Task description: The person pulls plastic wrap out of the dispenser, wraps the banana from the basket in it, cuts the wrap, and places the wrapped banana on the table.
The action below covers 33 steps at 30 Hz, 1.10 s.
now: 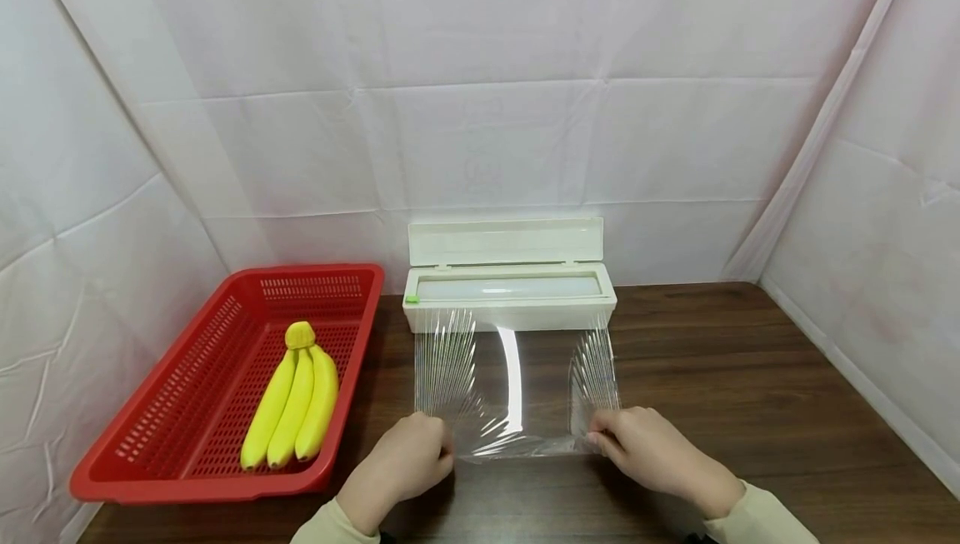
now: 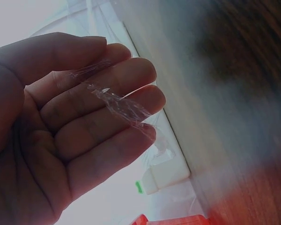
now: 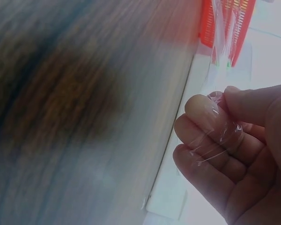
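A sheet of clear plastic wrap point(image 1: 543, 386) stretches toward me from a white wrap dispenser box point(image 1: 510, 317), whose lid point(image 1: 506, 242) stands raised at the back. My left hand point(image 1: 408, 456) pinches the near left corner of the sheet between thumb and index finger. At the near right corner, my right hand point(image 1: 648, 452) pinches the film the same way. Both wrist views show crumpled film lying across the curled fingers of the left hand point(image 2: 89, 108) and the right hand point(image 3: 229, 145). Inside the box lies the roll point(image 1: 510, 287).
To the left stands a red plastic basket point(image 1: 360, 369) holding a bunch of yellow bananas point(image 1: 292, 411). A small green piece point(image 1: 412, 300) sits at the box's left end. White cloth point(image 1: 480, 144) hangs behind and at both sides of the dark wooden table point(image 1: 735, 377).
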Each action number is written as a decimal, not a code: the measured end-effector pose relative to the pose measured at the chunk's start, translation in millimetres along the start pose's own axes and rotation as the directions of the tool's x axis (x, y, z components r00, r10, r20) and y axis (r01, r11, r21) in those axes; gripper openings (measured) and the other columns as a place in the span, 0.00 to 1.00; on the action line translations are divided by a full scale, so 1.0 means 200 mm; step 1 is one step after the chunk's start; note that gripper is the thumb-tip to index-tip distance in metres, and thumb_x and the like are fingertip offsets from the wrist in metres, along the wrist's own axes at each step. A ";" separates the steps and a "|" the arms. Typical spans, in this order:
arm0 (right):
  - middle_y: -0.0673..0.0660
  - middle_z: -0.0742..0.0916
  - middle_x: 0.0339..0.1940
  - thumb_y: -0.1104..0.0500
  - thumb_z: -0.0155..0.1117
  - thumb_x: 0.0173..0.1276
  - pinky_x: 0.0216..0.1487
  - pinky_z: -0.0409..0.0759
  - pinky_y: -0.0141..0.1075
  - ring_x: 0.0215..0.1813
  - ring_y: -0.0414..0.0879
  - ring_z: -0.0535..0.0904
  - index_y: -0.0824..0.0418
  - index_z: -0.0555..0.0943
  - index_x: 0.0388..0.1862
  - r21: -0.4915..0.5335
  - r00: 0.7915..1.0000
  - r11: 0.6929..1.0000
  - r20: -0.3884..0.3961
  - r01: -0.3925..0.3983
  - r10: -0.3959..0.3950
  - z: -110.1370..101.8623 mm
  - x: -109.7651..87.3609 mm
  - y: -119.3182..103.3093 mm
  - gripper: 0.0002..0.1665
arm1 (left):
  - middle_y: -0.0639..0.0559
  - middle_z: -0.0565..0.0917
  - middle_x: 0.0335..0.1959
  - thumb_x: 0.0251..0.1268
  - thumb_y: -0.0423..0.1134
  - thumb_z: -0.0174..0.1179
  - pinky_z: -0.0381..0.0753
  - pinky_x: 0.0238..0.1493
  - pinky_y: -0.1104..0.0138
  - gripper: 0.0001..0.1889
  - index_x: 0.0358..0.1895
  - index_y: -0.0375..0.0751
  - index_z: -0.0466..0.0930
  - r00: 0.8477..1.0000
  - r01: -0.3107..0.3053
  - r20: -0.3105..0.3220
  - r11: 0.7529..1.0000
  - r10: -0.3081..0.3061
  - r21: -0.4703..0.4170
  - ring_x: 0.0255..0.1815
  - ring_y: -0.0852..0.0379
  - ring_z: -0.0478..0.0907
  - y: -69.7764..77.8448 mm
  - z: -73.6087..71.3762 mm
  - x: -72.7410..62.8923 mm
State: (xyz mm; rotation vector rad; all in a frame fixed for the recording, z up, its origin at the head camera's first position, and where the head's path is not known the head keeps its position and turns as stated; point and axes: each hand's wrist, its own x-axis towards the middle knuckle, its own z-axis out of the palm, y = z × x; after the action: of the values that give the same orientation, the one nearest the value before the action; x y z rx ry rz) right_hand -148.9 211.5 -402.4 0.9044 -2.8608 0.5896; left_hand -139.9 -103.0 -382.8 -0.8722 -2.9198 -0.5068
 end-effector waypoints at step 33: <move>0.36 0.69 0.16 0.55 0.61 0.66 0.23 0.64 0.25 0.19 0.27 0.61 0.50 0.76 0.23 0.054 0.998 0.999 0.056 0.001 -0.004 0.02 -0.04 -0.01 0.11 | 0.64 0.67 0.07 0.43 0.31 0.61 0.60 0.15 0.73 0.13 0.07 0.47 0.74 0.996 0.003 0.094 0.998 0.002 -0.057 0.13 0.67 0.57 0.01 0.01 -0.03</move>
State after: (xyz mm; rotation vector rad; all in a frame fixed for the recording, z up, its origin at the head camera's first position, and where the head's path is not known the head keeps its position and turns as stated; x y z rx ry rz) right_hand -140.7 212.3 -407.7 0.9475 -2.9059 0.6541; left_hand -133.4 -104.1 -384.3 -0.9267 -3.0039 -0.5678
